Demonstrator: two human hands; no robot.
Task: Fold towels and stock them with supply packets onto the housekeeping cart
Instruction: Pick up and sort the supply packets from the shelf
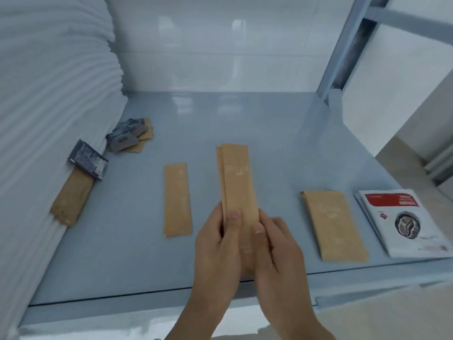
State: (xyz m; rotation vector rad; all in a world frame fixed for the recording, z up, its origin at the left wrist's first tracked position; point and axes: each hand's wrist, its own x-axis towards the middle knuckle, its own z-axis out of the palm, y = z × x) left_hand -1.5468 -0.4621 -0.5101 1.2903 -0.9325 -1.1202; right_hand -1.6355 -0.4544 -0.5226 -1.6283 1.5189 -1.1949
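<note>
At the centre of the frame, the left hand and the right hand together pinch the lower end of a small stack of long, narrow tan paper packets, thumbs pressed on the front face, fingers curled behind. The stack stands upright above the pale blue cart shelf. These packets look light, thin and fairly stiff, but the sheets can slide against each other, so squeezing the short bottom edge from both sides seems the sound hold. Pale lettering on the top packet appears to read "Brush Up", blurred.

A single tan packet lies left of centre, and a wider tan pouch with similar faint print lies at lower right. Beside it sits a white leaflet with a red band, its text unreadable. White folded towels fill the left.
</note>
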